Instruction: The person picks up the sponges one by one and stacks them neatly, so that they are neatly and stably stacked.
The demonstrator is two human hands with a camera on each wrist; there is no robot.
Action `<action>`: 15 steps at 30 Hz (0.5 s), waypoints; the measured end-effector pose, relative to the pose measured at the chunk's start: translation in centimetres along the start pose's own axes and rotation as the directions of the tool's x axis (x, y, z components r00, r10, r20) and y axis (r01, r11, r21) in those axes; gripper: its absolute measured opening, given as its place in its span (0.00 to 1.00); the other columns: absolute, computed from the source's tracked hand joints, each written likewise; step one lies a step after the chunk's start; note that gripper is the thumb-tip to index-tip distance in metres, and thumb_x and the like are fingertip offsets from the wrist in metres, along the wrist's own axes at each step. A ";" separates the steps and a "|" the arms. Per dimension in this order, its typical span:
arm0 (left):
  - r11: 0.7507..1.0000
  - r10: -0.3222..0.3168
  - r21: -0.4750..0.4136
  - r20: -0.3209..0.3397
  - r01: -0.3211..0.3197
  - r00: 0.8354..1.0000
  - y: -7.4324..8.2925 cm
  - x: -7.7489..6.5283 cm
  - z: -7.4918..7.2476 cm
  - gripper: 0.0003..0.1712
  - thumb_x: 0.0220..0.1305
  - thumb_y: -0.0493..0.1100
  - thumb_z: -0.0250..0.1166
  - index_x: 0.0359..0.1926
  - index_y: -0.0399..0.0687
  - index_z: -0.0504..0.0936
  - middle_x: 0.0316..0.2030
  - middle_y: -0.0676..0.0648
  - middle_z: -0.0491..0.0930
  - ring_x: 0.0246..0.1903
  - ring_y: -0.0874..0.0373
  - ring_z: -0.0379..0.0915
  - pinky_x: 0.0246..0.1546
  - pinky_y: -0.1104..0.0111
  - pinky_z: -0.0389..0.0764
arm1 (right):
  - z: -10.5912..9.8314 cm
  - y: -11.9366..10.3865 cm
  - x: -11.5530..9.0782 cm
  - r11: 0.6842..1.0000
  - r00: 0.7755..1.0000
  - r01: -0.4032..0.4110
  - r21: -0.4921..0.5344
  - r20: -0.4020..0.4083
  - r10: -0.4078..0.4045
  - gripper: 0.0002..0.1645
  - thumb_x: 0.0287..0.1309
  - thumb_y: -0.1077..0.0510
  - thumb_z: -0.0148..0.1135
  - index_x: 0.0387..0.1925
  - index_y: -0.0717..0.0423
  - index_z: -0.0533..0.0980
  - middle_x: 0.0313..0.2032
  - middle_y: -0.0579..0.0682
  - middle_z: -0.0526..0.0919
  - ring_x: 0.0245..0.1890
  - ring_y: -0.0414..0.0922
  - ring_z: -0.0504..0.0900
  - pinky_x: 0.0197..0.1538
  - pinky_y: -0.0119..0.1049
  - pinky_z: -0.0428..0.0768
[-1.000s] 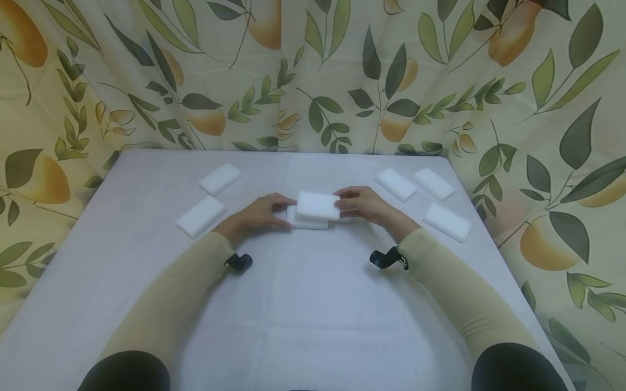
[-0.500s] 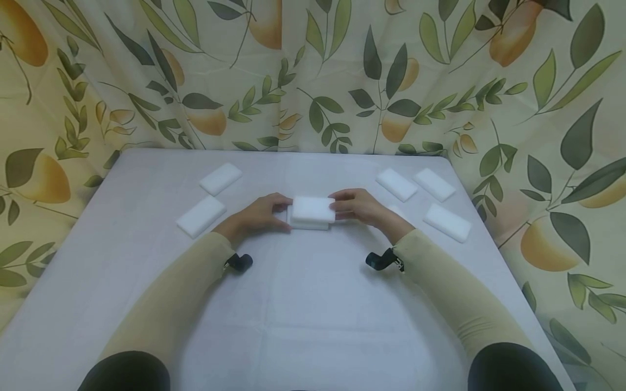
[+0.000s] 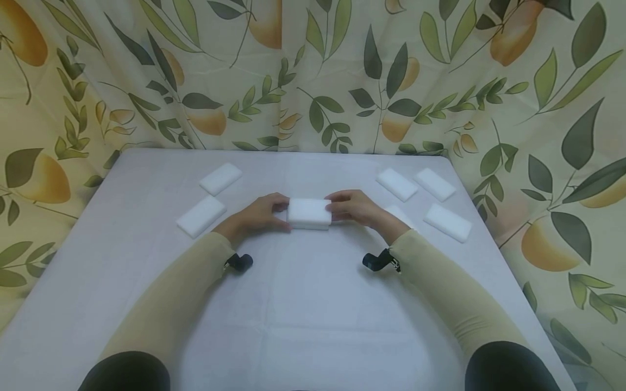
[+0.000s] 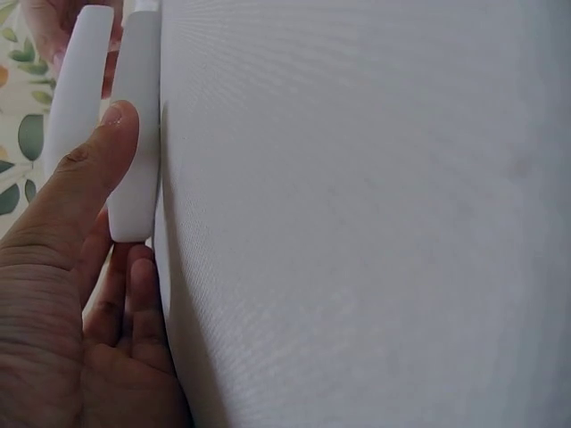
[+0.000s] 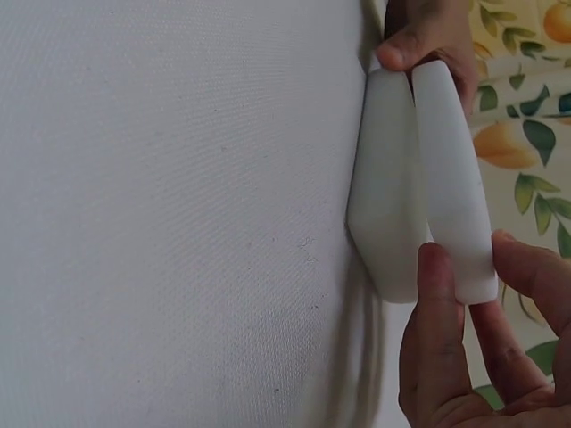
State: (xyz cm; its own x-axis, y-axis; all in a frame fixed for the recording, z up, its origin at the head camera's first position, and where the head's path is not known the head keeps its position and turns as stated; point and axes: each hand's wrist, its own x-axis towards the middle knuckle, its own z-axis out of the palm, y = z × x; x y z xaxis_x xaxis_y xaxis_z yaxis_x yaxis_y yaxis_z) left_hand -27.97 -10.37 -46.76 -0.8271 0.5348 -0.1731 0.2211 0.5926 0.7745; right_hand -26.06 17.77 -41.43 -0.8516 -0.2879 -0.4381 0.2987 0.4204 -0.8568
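Two white sponge-like blocks overlap at mid-table in the head view. The lower block [image 4: 134,178] lies flat on the cloth. My left hand [image 3: 261,213] grips its left end, thumb on the near side and fingers beyond. My right hand [image 3: 359,209] pinches the right end of the upper block [image 3: 310,210] between thumb and fingers. That upper block sits almost squarely over the lower one. A narrow gap between the two shows in the right wrist view, where a right fingertip [image 5: 435,259] lies at the upper block's underside edge.
Two more white blocks [image 3: 220,179] lie at the left of the white-clothed table [image 3: 313,304]. Several others [image 3: 447,222] lie at the right, one of them [image 3: 400,214] partly hidden behind my right wrist. A leaf-and-fruit patterned curtain [image 3: 313,76] hangs behind the table.
My right hand has moved left and slightly nearer with the upper block, which now lines up over the lower one. The left hand has stayed nearly still.
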 end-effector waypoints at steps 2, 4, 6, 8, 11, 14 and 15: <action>1.000 -0.002 -0.001 -0.001 0.002 1.000 0.0 0.0 0.0 0.49 0.45 0.51 0.80 0.68 0.46 0.69 0.63 0.46 0.72 0.65 0.51 0.66 0.70 0.59 0.63 | 0.1 0.0 0.0 1.000 1.000 0.002 -0.006 -0.004 -0.002 0.29 0.64 0.59 0.63 0.65 0.60 0.70 0.64 0.59 0.71 0.61 0.56 0.76 0.59 0.42 0.79; 1.000 -0.004 0.000 -0.002 0.004 1.000 0.1 0.0 0.0 0.49 0.45 0.51 0.80 0.67 0.46 0.69 0.63 0.46 0.72 0.65 0.51 0.66 0.70 0.59 0.63 | 0.1 0.1 0.1 1.000 1.000 0.006 -0.012 -0.009 -0.006 0.29 0.64 0.59 0.63 0.65 0.60 0.70 0.64 0.59 0.71 0.60 0.55 0.76 0.58 0.41 0.80; 1.000 -0.007 -0.002 -0.003 0.007 1.000 0.1 0.0 0.0 0.49 0.45 0.51 0.80 0.67 0.46 0.70 0.63 0.46 0.72 0.65 0.51 0.66 0.70 0.59 0.63 | 0.2 0.1 0.2 1.000 1.000 0.009 -0.017 -0.012 -0.009 0.29 0.63 0.60 0.64 0.65 0.60 0.70 0.64 0.59 0.71 0.60 0.55 0.76 0.57 0.40 0.80; 1.000 -0.009 -0.004 -0.003 0.009 1.000 0.2 -0.1 0.0 0.49 0.45 0.51 0.80 0.67 0.46 0.70 0.64 0.45 0.72 0.66 0.50 0.66 0.70 0.58 0.63 | 0.2 0.1 0.1 1.000 1.000 0.009 -0.025 -0.015 -0.009 0.29 0.63 0.59 0.64 0.64 0.60 0.71 0.63 0.59 0.72 0.60 0.55 0.77 0.56 0.40 0.81; 1.000 -0.014 -0.005 -0.001 0.014 1.000 0.2 -0.1 0.0 0.49 0.44 0.51 0.81 0.67 0.47 0.70 0.64 0.45 0.71 0.66 0.50 0.66 0.70 0.58 0.63 | 0.3 0.1 0.2 0.999 1.000 0.007 -0.045 -0.020 -0.008 0.29 0.63 0.58 0.64 0.64 0.59 0.71 0.63 0.58 0.73 0.58 0.54 0.78 0.57 0.41 0.80; 1.000 -0.016 0.001 -0.001 0.016 1.000 0.3 -0.1 0.0 0.49 0.44 0.50 0.81 0.67 0.47 0.70 0.64 0.45 0.71 0.66 0.49 0.66 0.70 0.57 0.63 | 0.3 0.1 0.2 0.998 1.000 0.004 -0.058 -0.027 -0.006 0.29 0.63 0.57 0.65 0.64 0.58 0.72 0.63 0.58 0.73 0.57 0.53 0.79 0.56 0.40 0.81; 1.000 -0.017 0.004 -0.002 0.017 1.000 0.3 -0.1 0.0 0.49 0.44 0.50 0.81 0.67 0.47 0.70 0.64 0.45 0.71 0.65 0.49 0.66 0.70 0.57 0.63 | 0.4 0.1 0.2 0.998 1.000 0.003 -0.057 -0.030 -0.005 0.28 0.63 0.57 0.65 0.64 0.58 0.72 0.63 0.58 0.74 0.57 0.53 0.79 0.56 0.40 0.81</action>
State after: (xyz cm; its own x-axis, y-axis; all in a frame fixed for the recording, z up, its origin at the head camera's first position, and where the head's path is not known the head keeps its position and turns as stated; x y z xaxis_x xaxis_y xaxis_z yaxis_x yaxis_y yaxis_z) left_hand -27.83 -10.24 -46.57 -0.8315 0.5239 -0.1849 0.2096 0.6041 0.7688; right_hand -26.06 17.42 -41.71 -0.8653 -0.2642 -0.4260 0.2711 0.4681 -0.8410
